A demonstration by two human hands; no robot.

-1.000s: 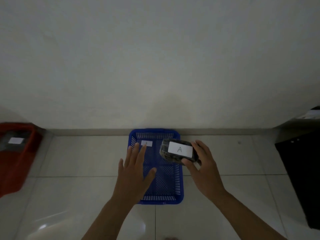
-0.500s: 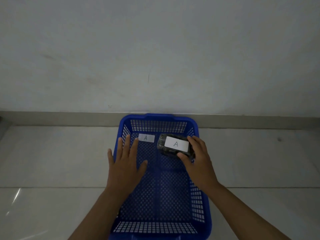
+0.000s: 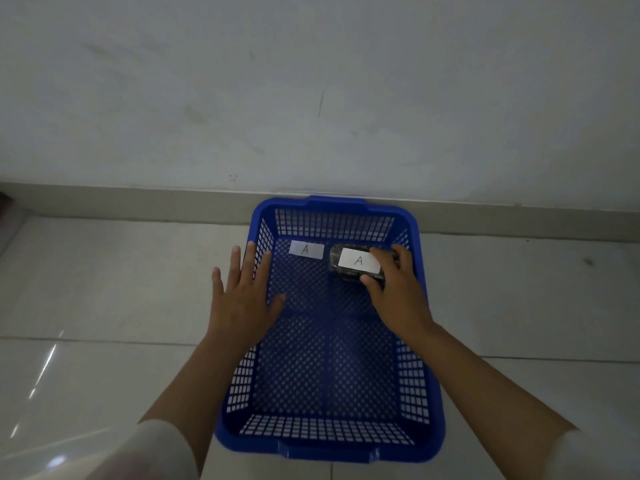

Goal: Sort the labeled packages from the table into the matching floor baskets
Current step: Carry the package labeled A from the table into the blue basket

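Note:
A blue mesh basket (image 3: 429, 393) stands on the tiled floor against the wall. A white label marked A (image 3: 306, 250) lies on its bottom at the far left. A dark package (image 3: 341, 275) with a white label marked A rests at the far right corner of the basket's bottom. My right hand (image 3: 398, 289) is inside the basket, fingers and thumb wrapped around that package. My left hand (image 3: 244, 299) hovers flat with fingers spread over the basket's left rim, holding nothing.
The grey wall and its skirting (image 3: 138, 199) run just behind the basket. Pale glossy floor tiles (image 3: 104, 306) lie on both sides. A dark red edge (image 3: 4, 199) shows at the far left.
The view has come closer and lower over the basket. My right hand has carried the package down to the basket's far right bottom. My left hand stays spread at the left rim.

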